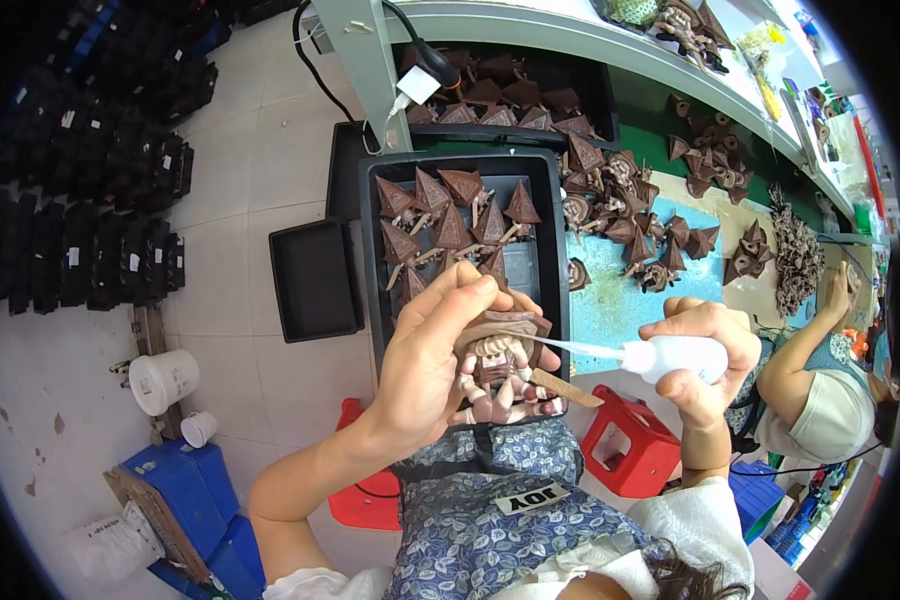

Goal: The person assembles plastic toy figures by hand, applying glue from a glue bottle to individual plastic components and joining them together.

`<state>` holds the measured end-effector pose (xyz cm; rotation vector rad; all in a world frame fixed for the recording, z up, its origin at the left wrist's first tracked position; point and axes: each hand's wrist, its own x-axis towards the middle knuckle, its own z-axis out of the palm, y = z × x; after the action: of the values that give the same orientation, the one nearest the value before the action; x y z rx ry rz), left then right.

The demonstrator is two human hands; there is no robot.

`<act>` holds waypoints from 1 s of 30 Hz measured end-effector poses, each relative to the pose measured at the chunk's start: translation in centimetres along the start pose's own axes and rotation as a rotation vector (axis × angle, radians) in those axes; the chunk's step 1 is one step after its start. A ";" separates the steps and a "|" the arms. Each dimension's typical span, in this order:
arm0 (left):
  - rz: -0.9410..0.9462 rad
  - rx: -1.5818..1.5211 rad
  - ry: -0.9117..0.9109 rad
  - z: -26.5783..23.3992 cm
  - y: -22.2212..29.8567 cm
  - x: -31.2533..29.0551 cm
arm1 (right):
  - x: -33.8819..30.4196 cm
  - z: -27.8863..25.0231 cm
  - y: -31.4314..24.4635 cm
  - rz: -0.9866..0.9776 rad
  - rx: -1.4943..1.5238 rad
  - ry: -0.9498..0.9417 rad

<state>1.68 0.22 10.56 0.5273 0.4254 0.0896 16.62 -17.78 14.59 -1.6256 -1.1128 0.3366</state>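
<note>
My left hand [432, 340] grips a small figurine [497, 372] with pale limbs, a brown body and a broad brown brim. Its thumb and fingers pinch near the top of the hat, and a flat tan strip [567, 388] sticks out on the figurine's right. In my right hand [718, 335] is a white squeeze bottle [678, 358], held sideways. The bottle's long thin nozzle [580, 348] points left, its tip at the figurine just under the brim; whether it touches cannot be told. Beneath both hands stands a black tray [560, 265] with several brown pointed hat pieces [450, 228].
More brown figurines [625, 205] lie right of the tray on a blue mat [610, 310]. Red stools [632, 440] stand close by my lap. A second black tray [315, 280] lies to the left. Another person [815, 400] works at far right. A shelf post [365, 70] rises behind.
</note>
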 end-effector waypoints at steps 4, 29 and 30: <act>-0.094 0.110 0.082 0.5 0.1 -0.3 | -0.8 0.0 -0.2 0.058 0.059 0.067; -0.188 0.147 -0.038 0.0 -0.3 -1.7 | -2.4 0.2 0.0 0.123 0.084 0.152; -0.173 0.184 -0.044 -0.1 -0.4 -1.7 | -2.3 0.2 -0.2 0.122 0.074 0.133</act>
<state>0.07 -0.44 10.94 0.6699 0.4367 -0.1280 15.17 -19.50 13.91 -1.6298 -0.8938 0.3404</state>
